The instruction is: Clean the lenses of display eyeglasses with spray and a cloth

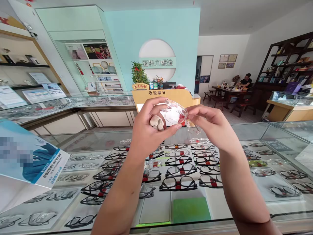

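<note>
I hold a pair of clear-framed glasses (176,115) up above the glass display counter (269,133). My left hand (149,129) is closed, pinching one lens between thumb and fingers, with a crumpled beige cloth (157,122) tucked in the palm. My right hand (207,122) is closed on the other side of the frame, where a small red tag shows. Beneath both hands, under the counter glass, lie rows of black-framed glasses (178,184) with red tags.
A blue-and-white brochure stand (29,163) sits on the counter at left. A green pad (190,209) lies in the case. A yellow cashier desk (168,96) with a plant stands behind. A person (246,81) sits at a dark table at the far right.
</note>
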Available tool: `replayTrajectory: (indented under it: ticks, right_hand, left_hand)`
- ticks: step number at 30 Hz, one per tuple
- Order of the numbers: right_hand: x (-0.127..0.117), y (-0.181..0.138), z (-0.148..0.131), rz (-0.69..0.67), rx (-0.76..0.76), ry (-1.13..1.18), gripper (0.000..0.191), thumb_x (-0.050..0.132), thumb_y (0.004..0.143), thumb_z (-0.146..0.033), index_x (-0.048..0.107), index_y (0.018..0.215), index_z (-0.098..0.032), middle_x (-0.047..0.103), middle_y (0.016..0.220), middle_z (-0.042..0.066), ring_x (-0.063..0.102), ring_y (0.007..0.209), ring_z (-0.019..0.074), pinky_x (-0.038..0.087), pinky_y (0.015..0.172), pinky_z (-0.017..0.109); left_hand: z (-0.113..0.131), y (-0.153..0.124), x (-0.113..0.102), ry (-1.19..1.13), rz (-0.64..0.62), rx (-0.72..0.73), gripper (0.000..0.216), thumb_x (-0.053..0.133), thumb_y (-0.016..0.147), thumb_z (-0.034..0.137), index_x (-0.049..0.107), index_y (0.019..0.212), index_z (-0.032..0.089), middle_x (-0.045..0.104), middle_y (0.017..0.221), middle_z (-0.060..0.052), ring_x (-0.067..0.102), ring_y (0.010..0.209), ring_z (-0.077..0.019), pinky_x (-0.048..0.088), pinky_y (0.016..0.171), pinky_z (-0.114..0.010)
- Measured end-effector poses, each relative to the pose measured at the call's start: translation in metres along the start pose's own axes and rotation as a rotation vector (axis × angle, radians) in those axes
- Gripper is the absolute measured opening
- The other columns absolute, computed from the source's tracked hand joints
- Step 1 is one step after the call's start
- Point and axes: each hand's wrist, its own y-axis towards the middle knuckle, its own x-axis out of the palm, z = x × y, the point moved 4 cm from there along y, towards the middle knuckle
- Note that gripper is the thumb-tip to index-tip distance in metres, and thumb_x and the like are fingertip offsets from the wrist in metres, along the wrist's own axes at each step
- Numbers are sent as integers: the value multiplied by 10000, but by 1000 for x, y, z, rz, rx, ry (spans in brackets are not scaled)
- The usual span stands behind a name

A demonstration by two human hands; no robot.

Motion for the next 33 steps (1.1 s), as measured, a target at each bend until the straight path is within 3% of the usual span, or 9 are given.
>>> replayTrajectory:
  ticks: [4,7,10,12,14,18,23,27,33]
  right_hand:
    - [-1,3,5,-4,62,74,122,784,991,-329,826,895,-268,846,975,5,740,926,198,596,898,397]
    - [-2,4,5,79,19,5,130,778,984,-300,831,873,-258,861,972,16,762,923,207,614,904,410]
    - [-2,2,2,223,-61,-135,119,760,993,-270,840,905,-258,885,1065,43,804,1029,244,624,992,455]
    - [0,0,-1,280,-124,-221,116,749,1003,-263,839,929,-265,890,1124,54,815,1109,264,623,1042,476]
    - [5,-2,-4,291,-189,-290,119,739,1012,-267,829,934,-273,889,1127,53,819,1141,276,625,1068,490]
    - [15,-6,-12,267,-269,-411,139,717,1037,-268,810,935,-287,879,1125,61,819,1145,302,617,1104,547]
    - [23,-9,-20,256,-292,-533,156,699,1085,-235,807,995,-303,866,1209,88,799,1228,322,597,1160,582]
    - [27,-9,-22,255,-325,-605,107,720,1099,-240,805,1050,-281,852,1269,108,778,1281,315,596,1171,539]
    - [33,-11,-26,201,-235,-645,117,685,1134,-335,796,1108,-309,810,1338,97,740,1319,334,620,1112,518]
  left_hand:
    - [0,1,0,-12,-45,-68,727,980,854,450,604,1463,326,833,1252,-61,816,951,-243,697,802,-380]
    - [-1,1,-1,46,15,-161,761,1002,822,432,590,1454,337,807,1188,-34,765,855,-202,653,745,-349]
    - [-1,0,-1,137,51,-269,473,964,851,429,691,1213,294,770,1024,-1,724,821,-187,589,691,-316]
    - [2,0,5,129,-41,-302,258,893,919,461,747,991,260,779,930,-7,731,841,-208,580,694,-328]
    - [4,-1,11,75,-112,-297,246,843,962,488,801,892,256,829,920,-21,762,885,-245,609,734,-364]
    - [7,-3,17,16,-58,-262,211,842,983,490,898,979,287,901,1046,-23,822,1004,-296,679,894,-448]
    - [7,-3,21,29,-2,-250,263,813,1029,551,922,1073,315,897,1044,1,831,1120,-298,705,1025,-483]
    - [7,-1,22,14,64,-244,274,783,1062,560,910,1033,319,869,1005,35,845,1132,-279,706,1044,-487]
    - [-4,5,21,-23,97,-198,388,799,1020,699,872,1023,319,851,962,46,828,1079,-240,697,987,-467]
